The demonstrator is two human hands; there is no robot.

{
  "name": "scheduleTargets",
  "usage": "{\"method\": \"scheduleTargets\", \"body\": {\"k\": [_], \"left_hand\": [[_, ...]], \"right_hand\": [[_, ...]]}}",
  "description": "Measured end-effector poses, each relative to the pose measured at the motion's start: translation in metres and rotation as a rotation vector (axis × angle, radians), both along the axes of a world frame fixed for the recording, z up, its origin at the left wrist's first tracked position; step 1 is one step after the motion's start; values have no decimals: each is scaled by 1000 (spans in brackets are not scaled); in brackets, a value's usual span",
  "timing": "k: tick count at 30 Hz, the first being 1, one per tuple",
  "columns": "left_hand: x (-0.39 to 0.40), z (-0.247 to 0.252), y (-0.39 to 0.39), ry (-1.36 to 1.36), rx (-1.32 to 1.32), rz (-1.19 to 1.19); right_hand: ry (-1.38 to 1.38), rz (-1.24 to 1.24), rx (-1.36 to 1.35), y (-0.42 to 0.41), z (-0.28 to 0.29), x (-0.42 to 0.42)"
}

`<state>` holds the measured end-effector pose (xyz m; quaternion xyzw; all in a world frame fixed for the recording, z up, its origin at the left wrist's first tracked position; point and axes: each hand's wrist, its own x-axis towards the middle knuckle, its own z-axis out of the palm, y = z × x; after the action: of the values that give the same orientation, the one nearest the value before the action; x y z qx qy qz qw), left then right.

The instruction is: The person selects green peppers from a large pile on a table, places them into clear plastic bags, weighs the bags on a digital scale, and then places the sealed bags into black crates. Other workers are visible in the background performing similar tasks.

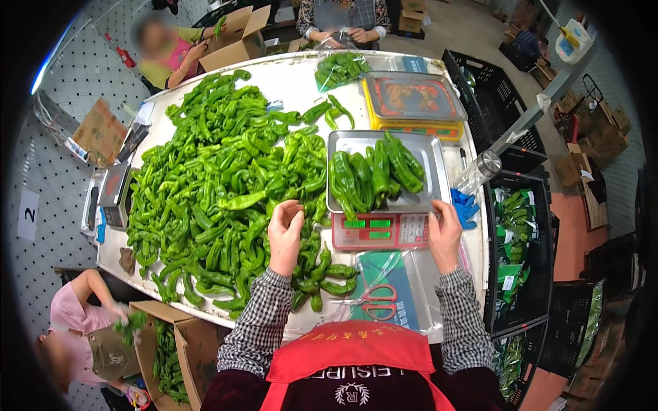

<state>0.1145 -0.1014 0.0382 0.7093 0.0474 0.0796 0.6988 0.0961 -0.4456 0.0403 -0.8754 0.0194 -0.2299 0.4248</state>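
Green peppers [380, 167] lie on the metal tray [435, 154] of a red digital scale [336, 239] with lit displays. My left hand [286, 236] is just left of the scale, fingers curled, above the edge of a large heap of green peppers [221, 169]; whether it holds anything is hard to tell. At the scale's right front corner is my right hand [445, 231], thumb and fingers apart, with nothing seen in it. Between my forearms lie red-handled scissors [380, 302] on clear plastic bags with a green and blue print [367, 267].
Behind my scale stands a yellow scale [419, 103]. A clear bottle [478, 169] and blue gloves [467, 209] lie at the right edge, beside black crates [545, 246] of bagged peppers. Co-workers are at the far side and lower left, near cardboard boxes [193, 354].
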Motion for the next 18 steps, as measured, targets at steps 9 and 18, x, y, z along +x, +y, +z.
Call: {"method": "scheduleTargets", "body": {"k": [9,18], "left_hand": [[-87,-47,43,133,142,95],[-89,-50,36,-24,416,141]], "right_hand": [[435,132,-462,-18,-50,-124],[412,143,-267,-29,-113,-138]]}}
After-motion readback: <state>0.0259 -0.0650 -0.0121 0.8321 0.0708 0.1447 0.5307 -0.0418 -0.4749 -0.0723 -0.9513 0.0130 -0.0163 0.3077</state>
